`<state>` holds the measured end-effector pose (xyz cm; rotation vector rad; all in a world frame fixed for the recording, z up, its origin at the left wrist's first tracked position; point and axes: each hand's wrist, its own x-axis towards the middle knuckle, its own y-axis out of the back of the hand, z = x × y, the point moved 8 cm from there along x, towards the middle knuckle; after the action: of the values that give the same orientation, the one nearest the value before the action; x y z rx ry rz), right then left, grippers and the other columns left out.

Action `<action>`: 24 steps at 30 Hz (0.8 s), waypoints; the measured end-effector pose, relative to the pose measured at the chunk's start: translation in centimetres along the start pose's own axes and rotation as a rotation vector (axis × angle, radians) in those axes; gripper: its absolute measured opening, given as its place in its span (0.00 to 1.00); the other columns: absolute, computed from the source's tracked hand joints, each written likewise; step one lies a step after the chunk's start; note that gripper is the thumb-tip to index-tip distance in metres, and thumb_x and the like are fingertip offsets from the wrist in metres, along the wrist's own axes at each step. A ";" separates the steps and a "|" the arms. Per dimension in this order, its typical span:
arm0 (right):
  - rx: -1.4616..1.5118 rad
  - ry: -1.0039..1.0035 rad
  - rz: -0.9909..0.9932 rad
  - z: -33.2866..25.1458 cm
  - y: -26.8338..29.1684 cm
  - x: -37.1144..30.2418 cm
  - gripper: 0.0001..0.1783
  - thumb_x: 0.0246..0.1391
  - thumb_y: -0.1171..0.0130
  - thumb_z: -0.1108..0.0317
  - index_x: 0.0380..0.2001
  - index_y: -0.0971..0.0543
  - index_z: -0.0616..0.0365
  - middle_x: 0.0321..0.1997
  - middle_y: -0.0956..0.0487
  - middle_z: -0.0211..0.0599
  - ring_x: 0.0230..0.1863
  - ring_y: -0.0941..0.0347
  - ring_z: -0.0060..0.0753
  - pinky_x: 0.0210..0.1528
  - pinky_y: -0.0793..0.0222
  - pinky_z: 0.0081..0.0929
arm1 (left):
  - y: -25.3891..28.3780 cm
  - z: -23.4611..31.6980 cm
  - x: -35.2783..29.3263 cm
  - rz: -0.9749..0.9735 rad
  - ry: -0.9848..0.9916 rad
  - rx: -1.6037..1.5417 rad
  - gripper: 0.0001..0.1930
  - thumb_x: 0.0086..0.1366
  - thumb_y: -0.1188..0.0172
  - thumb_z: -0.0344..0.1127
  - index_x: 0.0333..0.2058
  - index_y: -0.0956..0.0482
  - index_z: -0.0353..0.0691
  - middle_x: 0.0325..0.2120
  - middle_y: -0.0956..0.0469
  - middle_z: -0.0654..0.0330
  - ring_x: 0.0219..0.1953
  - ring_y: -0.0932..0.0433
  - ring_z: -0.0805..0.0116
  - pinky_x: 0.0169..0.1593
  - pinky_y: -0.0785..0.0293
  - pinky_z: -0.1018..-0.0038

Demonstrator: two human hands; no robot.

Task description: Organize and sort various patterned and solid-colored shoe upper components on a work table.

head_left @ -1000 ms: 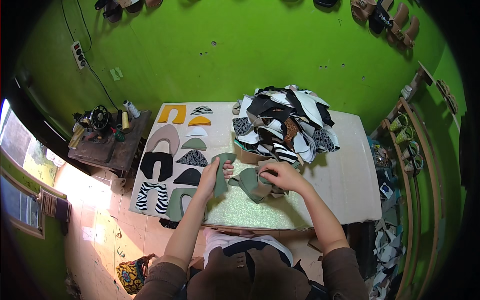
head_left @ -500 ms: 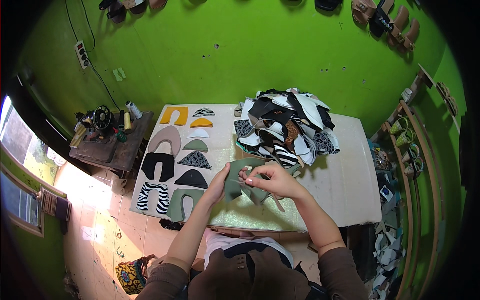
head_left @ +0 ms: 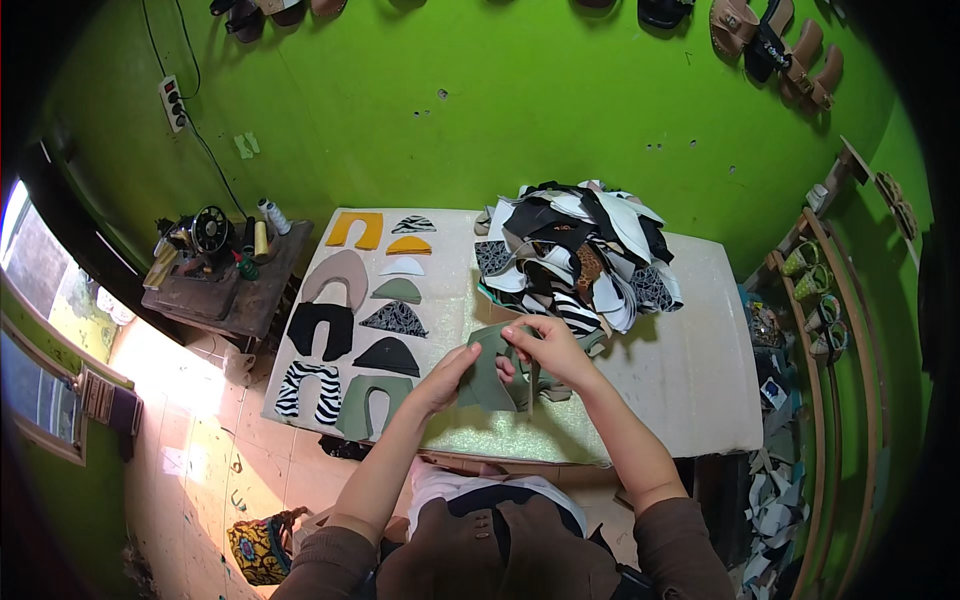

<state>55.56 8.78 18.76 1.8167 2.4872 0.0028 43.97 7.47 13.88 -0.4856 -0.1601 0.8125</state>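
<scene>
A sage-green U-shaped shoe-upper piece [head_left: 486, 378] hangs between my hands above the near part of the pale table [head_left: 690, 400]. My left hand [head_left: 447, 378] grips its left side, thumb on top. With fingers pinched at its upper right edge, my right hand [head_left: 546, 350] holds the same piece. Some fingertips show through the cut-out. On the table to the left lie U-shaped pieces: a mustard one [head_left: 355, 231], a beige one [head_left: 337, 276], a black one [head_left: 321, 330], a zebra-striped one [head_left: 308, 392] and a green one [head_left: 374, 407]. Beside them runs a column of half-moon pieces, including a black one [head_left: 386, 356].
A tall heap of mixed cut pieces [head_left: 580, 250] covers the table's back middle. At the left stands a sewing machine [head_left: 205, 235] on a small wooden table. A wooden rack [head_left: 800, 330] with shoes and scraps below lines the right side.
My right hand has moved up from the middle of the green piece to its upper right edge. The piece has turned, and its cut-out shows more plainly.
</scene>
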 end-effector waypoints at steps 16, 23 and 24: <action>0.024 0.011 0.075 2.1 1.4 0.0 0.14 0.56 0.45 0.61 0.35 0.23 0.62 0.25 0.26 0.27 0.27 0.32 0.16 0.32 0.36 0.15 | 0.8 0.4 -0.5 0.058 -0.004 -0.120 0.22 0.64 0.48 0.46 0.46 0.33 0.33 0.35 0.26 0.57 0.37 0.23 0.67 0.43 0.26 0.73; -0.721 0.544 0.238 -3.2 0.2 -1.8 0.10 0.48 0.42 0.65 0.34 0.24 0.58 0.37 0.26 0.38 0.42 0.31 0.42 0.45 0.36 0.32 | 0.4 -0.4 0.2 0.111 0.110 0.085 0.24 0.70 0.64 0.51 0.43 0.31 0.33 0.33 0.25 0.56 0.35 0.23 0.68 0.41 0.26 0.75; -0.720 0.542 0.240 -3.5 0.0 -1.9 0.10 0.48 0.42 0.65 0.34 0.24 0.58 0.37 0.26 0.38 0.42 0.31 0.42 0.45 0.36 0.32 | 0.6 -0.8 0.4 0.110 0.121 0.077 0.27 0.70 0.68 0.53 0.43 0.31 0.33 0.33 0.24 0.56 0.34 0.23 0.69 0.41 0.26 0.75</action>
<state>55.95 7.12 22.32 1.8884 2.0468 1.3597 44.06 7.82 12.81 -0.4728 0.0096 0.8906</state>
